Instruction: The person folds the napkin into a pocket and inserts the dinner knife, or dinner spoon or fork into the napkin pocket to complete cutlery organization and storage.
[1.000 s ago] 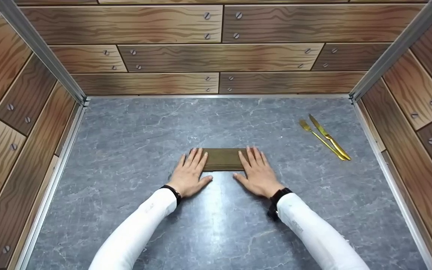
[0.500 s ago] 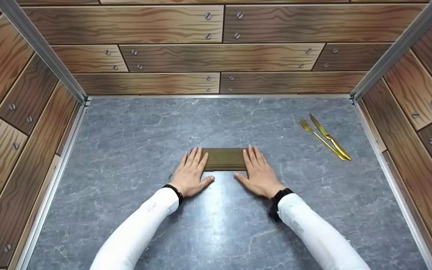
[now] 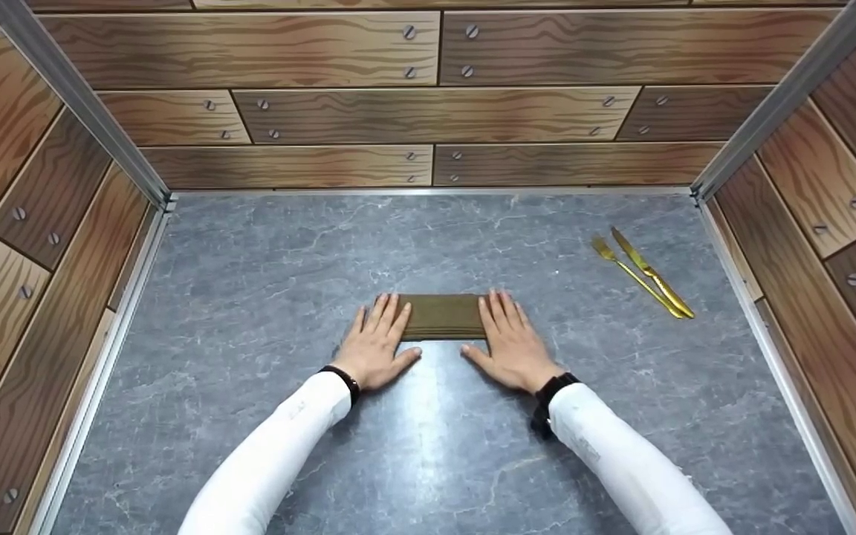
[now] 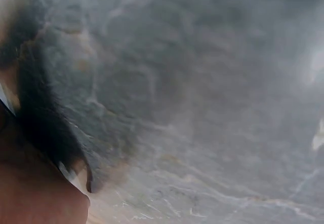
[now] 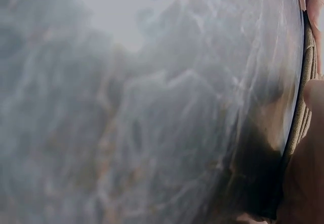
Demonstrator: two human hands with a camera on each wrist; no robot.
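Observation:
A folded olive-brown cloth [image 3: 443, 316] lies flat on the grey marbled table, its layered edge facing me. On its left end rest the straight fingers of my left hand [image 3: 374, 345], palm down, with the thumb on the table. My right hand [image 3: 511, 345] mirrors this at the right end, fingers extended over the cloth and thumb pointing inward. In the right wrist view the stacked folds of the cloth [image 5: 304, 97] show at the right edge beside the hand. The left wrist view holds mostly tabletop, with a blurred bit of the left hand [image 4: 40, 198] in the lower left corner.
A gold fork [image 3: 636, 277] and a gold knife [image 3: 652, 271] lie at the far right of the table [image 3: 287, 245], their handle ends close together. Wood-patterned walls [image 3: 428, 115] with metal edging enclose the back and both sides.
My right hand's fingers have shifted slightly outward, so more of the cloth's right end shows. The left hand, fork and knife stay where they were.

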